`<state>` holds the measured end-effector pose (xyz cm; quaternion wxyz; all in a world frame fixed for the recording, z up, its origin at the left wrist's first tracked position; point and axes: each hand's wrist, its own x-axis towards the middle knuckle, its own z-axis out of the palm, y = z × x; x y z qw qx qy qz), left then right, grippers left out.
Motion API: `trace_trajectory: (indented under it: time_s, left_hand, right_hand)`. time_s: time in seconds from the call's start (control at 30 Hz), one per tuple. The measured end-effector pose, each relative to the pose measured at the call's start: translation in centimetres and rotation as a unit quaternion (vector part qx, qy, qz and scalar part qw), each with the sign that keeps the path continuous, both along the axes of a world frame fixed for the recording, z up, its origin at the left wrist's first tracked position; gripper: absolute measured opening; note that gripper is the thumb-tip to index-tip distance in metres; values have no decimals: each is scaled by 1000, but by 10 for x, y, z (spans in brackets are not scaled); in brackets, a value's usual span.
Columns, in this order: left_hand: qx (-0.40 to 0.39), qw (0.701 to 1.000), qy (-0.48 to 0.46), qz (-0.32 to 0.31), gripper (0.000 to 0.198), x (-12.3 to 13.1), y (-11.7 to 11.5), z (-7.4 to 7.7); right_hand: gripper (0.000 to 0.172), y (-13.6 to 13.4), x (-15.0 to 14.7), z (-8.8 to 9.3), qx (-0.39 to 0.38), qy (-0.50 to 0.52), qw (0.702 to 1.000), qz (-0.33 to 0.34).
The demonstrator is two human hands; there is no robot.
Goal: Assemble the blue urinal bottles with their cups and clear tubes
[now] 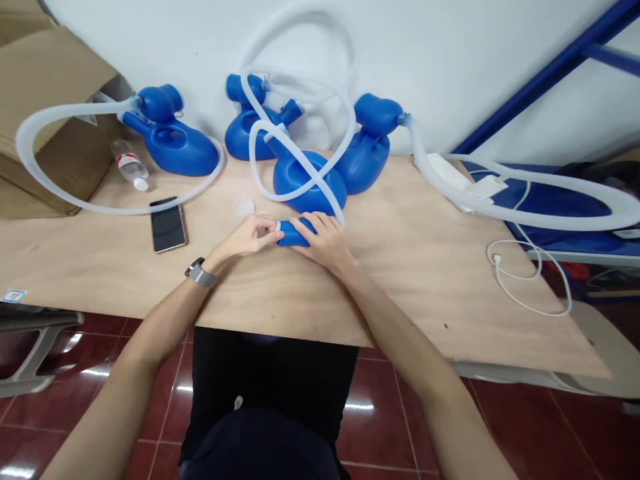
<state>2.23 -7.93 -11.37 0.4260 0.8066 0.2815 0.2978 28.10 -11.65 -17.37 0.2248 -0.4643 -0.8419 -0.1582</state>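
Observation:
Between my hands, low over the table, lies a blue plastic connector piece (289, 235), like the cup-shaped heads on the blue jugs. My right hand (327, 241) wraps over its right part and hides that end. At its left end my left hand (250, 235) has thumb and fingers pinched against a small whitish rim (279, 227). Just behind them a blue plastic jug (305, 183) lies on its side, with a translucent hose (300, 157) looping over it and ending near my right fingers. A clear round disc (245, 207) lies beyond my left hand.
More blue jugs with hoses stand along the wall: one at left (183, 147), one at middle (237, 137), one at right (367, 160). A phone (169, 228), a water bottle (131, 167) and a cardboard box (55, 133) are left. A white cable (530, 310) hangs right.

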Motion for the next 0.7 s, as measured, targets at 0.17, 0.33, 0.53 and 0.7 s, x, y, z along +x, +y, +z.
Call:
trace_trajectory:
  time_s: [0.17, 0.33, 0.53, 0.7]
  left_hand:
    - [-16, 990, -22, 140, 45, -15, 24, -16]
    - [160, 925, -22, 345, 43, -23, 52, -45]
    - [216, 967, -9, 138, 56, -8, 18, -29]
    - [189, 974, -26, 125, 66, 13, -3, -28]
  right_hand:
    - [53, 5, 14, 1, 6, 48, 999, -18]
    - [57, 1, 7, -1, 52, 112, 992, -22]
    - [38, 1, -12, -6, 38, 104, 994, -8]
    - [39, 2, -14, -3, 36, 132, 991, 9]
